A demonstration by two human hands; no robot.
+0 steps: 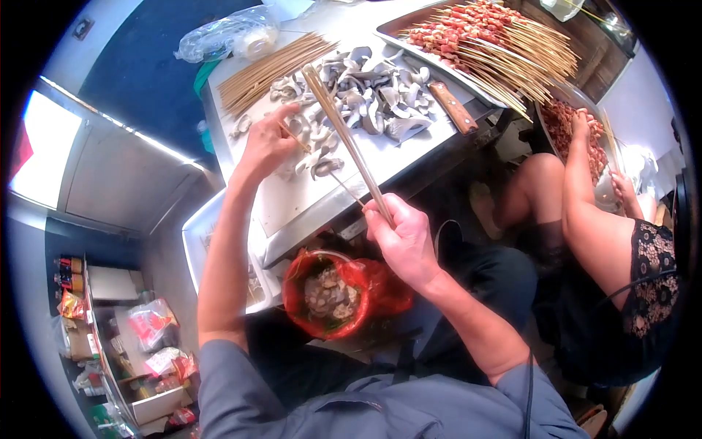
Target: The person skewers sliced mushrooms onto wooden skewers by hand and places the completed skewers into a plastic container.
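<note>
Though thin, one skewer [346,188] (with mushroom [326,168]) between both hands [268,144] [401,238].

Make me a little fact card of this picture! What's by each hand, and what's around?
Left hand: at a thin stick with mushroom on it; grip unclear
Right hand: holding a stick bundle
Table: mushrooms, more sticks, wooden-handled knife
Tray: meat on sticks
Below table: open red bag
Nearby: another person, one hand at some meat
</note>
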